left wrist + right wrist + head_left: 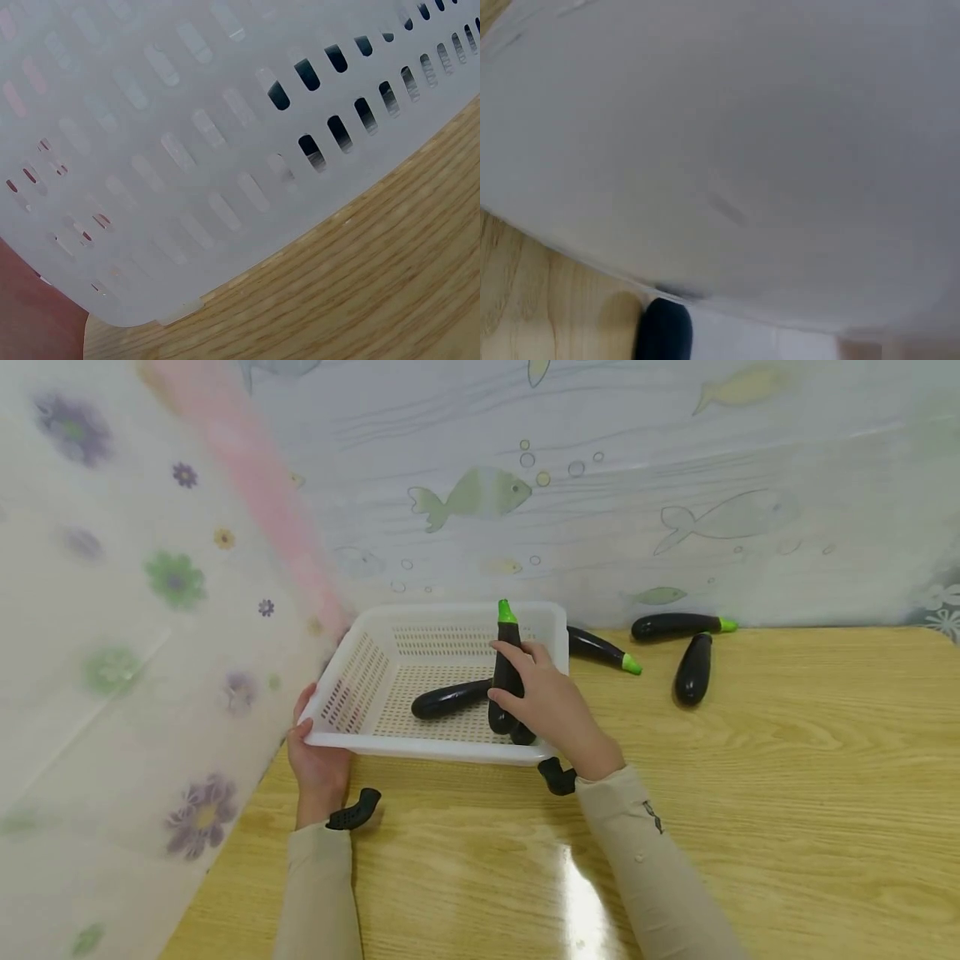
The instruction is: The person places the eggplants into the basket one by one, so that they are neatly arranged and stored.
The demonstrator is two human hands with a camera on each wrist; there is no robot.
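A white plastic basket [431, 748] with slotted walls stands on the table in the head view. My left hand [324, 770] grips its front left corner, thumb over the rim and fingers behind the wall. Inside, my right hand [553, 700] holds a dark eggplant [507, 670] by its middle, green stem up, near the right wall. One eggplant [447, 700] lies on the basket floor, its right end hidden behind the held one. Under my right hand the end of another eggplant [522, 734] shows. The basket wall [180, 195] fills much of the left wrist view.
Right of the basket, an eggplant [600, 648] lies close to its wall. Two more, one eggplant [671, 626] along the back edge and one eggplant [693, 672] in front of it, rest on the wooden table [810, 760]. Patterned sheeting [600, 527] hangs behind and at left.
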